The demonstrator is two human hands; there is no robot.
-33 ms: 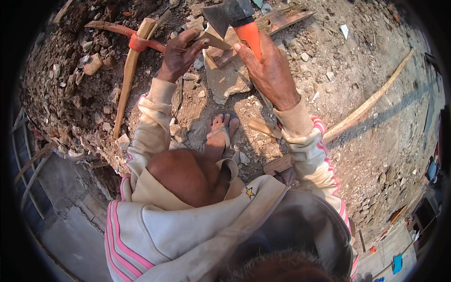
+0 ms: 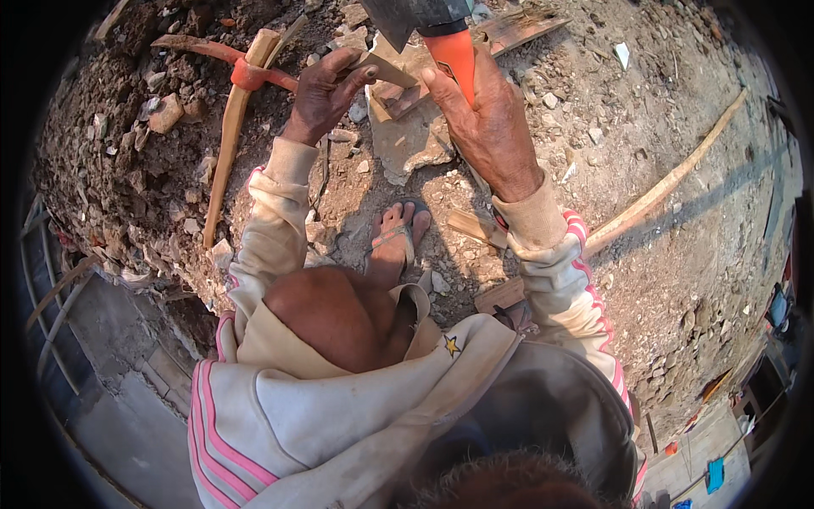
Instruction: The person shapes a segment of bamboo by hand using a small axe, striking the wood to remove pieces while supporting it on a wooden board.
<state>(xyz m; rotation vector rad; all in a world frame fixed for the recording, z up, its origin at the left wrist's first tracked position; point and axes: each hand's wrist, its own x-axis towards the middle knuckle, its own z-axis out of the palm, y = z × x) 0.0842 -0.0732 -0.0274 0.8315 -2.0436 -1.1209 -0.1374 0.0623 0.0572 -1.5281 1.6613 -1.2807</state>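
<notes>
My right hand (image 2: 496,131) is wrapped round the orange handle of a hatchet (image 2: 454,61). Its dark metal head is at the top edge of the view, partly cut off. Between the thumb and fingers of my left hand (image 2: 325,97) is a small flat wood piece (image 2: 390,70), just below the hatchet's head. The blade stands apart from the wood in the picture. Under the wood piece lie a flat stone slab (image 2: 411,148) and a wooden board (image 2: 521,38) slanting toward the upper right.
A pickaxe (image 2: 227,157) with a red head and wooden handle rests on the rubble at left. A long wooden pole (image 2: 670,193) stretches across the ground at right. Wood offcuts (image 2: 475,227) lie near my sandaled foot (image 2: 393,242). Loose stones and broken earth cover the ground.
The hatchet has moved up in the picture, its head away from the wood piece. My left hand still holds the wood in nearly the same place.
</notes>
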